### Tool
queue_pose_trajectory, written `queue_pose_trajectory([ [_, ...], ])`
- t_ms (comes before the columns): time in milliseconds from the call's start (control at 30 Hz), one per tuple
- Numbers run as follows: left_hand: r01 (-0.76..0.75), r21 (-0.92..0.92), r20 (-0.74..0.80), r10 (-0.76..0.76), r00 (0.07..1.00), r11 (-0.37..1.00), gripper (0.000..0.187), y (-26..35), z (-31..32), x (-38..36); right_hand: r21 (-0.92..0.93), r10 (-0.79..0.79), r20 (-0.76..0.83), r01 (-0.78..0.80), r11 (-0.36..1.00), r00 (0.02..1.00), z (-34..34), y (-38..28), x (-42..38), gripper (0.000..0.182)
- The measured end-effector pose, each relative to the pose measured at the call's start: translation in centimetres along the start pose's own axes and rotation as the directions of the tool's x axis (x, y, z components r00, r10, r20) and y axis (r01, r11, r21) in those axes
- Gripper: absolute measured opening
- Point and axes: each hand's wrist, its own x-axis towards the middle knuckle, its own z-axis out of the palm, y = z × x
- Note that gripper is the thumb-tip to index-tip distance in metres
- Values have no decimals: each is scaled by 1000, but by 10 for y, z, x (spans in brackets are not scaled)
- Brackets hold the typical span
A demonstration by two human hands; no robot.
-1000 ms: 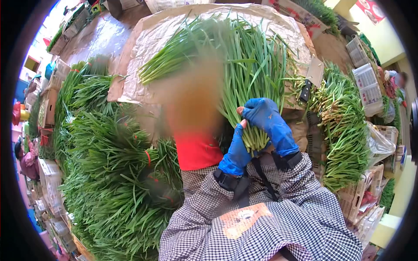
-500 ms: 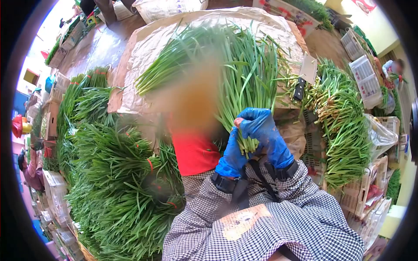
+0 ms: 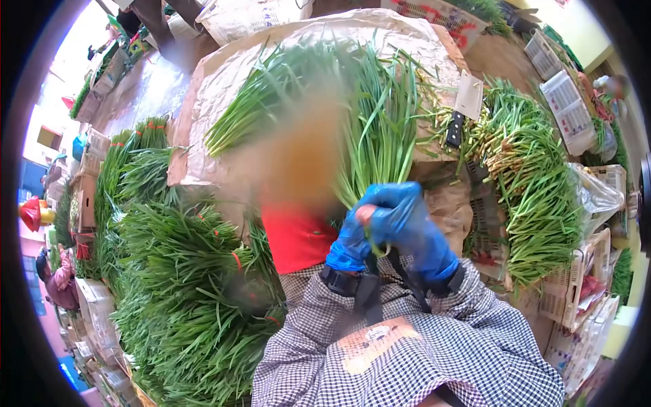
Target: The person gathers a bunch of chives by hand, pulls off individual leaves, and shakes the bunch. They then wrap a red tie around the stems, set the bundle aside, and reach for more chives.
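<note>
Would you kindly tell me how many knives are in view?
1. The knife lies near the right edge of the paper-covered table, between the held bunch and the right-hand pile of greens. Others may be hidden under the greens.

The left hand (image 3: pixel 346 245) and right hand (image 3: pixel 400 214), both blue-gloved, meet in front of the body, the right lapping over the left from the far side. Fingers are curled in; a bare fingertip (image 3: pixel 365 214) shows between the hands, whose is unclear. The right hand's near side is blurred. Both forearms (image 3: pixel 298 298), in checked sleeves, angle inward, wrists black-banded.
</note>
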Motion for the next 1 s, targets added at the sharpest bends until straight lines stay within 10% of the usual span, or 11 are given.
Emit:
queue_pose_trajectory([
  [67, 116, -469, -155, -211, 965, 876, 25, 25, 31, 7, 7, 62, -172, -62, 998, 983, -26, -11, -7, 12],
  [200, 164, -499, -86, -237, 968, 851, 33, 45, 49, -1, -68, 287, -261, -314, 947, 922, -74, 24, -23, 19],
  [267, 159, -494, -105, -240, 965, 855, 33, 39, 45, 0, -790, 110, -230, -251, 559, 967, -81, 53, -26, 18],
  [333, 147, -436, -125, -222, 967, 888, 33, 34, 39, -1, -550, 270, -294, -393, 737, 917, -75, 54, -23, 22],
  [400, 142, -439, -114, -212, 970, 887, 33, 30, 33, -3, -548, -21, -292, -149, 823, 956, -65, 52, -10, 26],
  [667, 168, -414, -113, -234, 966, 895, 36, 29, 42, 0, -834, -111, -223, -130, 537, 969, -50, 64, 48, 33],
  [1000, 215, -466, -80, -283, 956, 858, 27, 29, 34, 1, -544, -125, -366, -103, 833, 922, -51, 70, 36, 19],
])
